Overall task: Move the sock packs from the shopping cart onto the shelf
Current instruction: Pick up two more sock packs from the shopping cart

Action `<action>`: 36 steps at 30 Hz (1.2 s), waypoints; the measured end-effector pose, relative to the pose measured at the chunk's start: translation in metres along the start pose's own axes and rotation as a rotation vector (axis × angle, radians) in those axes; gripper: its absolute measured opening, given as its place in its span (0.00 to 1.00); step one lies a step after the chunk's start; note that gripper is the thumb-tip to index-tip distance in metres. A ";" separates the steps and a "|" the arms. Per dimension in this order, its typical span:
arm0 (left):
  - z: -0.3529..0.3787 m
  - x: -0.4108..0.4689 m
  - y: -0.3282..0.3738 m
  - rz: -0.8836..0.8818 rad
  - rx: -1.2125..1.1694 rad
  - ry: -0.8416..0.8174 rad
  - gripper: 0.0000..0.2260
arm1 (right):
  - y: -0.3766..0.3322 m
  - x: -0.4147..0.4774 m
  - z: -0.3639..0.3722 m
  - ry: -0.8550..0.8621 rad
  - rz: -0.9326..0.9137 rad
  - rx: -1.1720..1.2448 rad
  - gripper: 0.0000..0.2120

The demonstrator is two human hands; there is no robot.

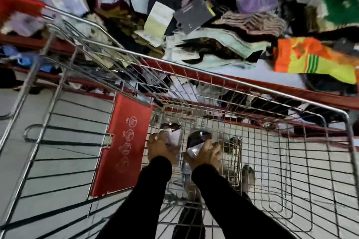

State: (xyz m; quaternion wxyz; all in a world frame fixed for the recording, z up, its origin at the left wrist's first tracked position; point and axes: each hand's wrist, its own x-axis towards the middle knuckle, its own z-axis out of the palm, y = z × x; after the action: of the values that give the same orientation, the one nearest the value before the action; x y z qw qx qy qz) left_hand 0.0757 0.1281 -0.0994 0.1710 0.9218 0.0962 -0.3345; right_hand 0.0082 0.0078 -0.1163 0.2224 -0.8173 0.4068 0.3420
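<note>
Shopping cart (233, 81) shiny wire metal; sock packs (196, 144) seemingly glossy plastic.

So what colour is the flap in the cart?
Red, with faint round symbols; the flap shows in the head view.

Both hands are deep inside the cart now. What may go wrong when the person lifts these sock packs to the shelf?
1. The right hand holds a glossy dark sock pack; the plastic looks slippery, so it might slide out.
2. Both sleeves pass near the wire cart walls, so a pack or sleeve may catch on the mesh.
3. The shelf is already heaped with loose socks, like the orange-and-yellow pair near its edge; new packs may push some off.
</note>
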 end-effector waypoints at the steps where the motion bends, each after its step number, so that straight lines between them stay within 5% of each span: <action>1: 0.002 0.001 0.000 0.008 0.012 0.012 0.29 | 0.001 0.001 0.001 0.021 -0.012 -0.008 0.53; 15: -0.041 -0.056 0.026 -0.001 -0.182 0.075 0.54 | 0.054 -0.044 -0.088 0.140 -0.208 0.101 0.60; 22: -0.108 -0.129 0.065 0.197 -0.288 0.271 0.47 | 0.064 -0.121 -0.179 0.320 -0.377 0.188 0.70; 36: -0.253 -0.228 0.154 0.731 -0.633 0.771 0.45 | 0.031 -0.233 -0.347 0.961 -0.806 0.556 0.50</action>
State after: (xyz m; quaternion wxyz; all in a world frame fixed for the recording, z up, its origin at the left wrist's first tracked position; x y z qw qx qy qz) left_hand 0.0955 0.0679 0.2683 0.4926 0.8542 -0.0766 0.1476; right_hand 0.0130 -0.1127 0.2845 0.3287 -0.8786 0.1971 -0.2851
